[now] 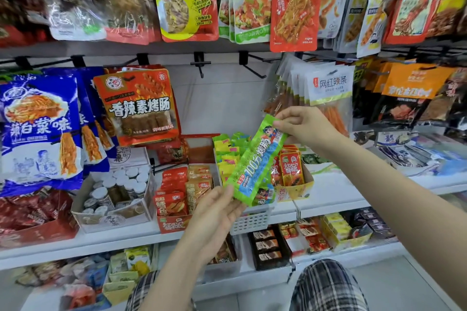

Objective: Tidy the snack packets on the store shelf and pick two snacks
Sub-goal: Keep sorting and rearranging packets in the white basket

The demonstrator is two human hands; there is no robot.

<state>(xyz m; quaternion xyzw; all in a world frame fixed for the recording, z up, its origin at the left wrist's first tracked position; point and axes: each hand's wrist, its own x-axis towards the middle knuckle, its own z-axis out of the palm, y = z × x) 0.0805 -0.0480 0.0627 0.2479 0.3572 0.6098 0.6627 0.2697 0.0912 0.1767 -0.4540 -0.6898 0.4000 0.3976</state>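
A long green and blue snack packet point(255, 161) hangs slantwise in front of the middle shelf. My right hand point(307, 126) pinches its top end between thumb and fingers. My left hand point(217, 212) holds the lower end, thumb on the front and fingers behind. Behind the packet stands a white basket point(252, 221) with small yellow and green packets point(226, 156). Red snack packets point(174, 189) fill a cardboard box to its left.
Bags hang on pegs above: blue ones point(38, 131) at left, an orange one point(141, 106), white ones point(328, 93) at right. Two bare black pegs point(201, 64) stick out between them. A box of jars point(118, 192) sits on the shelf point(101, 240). Lower shelves hold more snacks.
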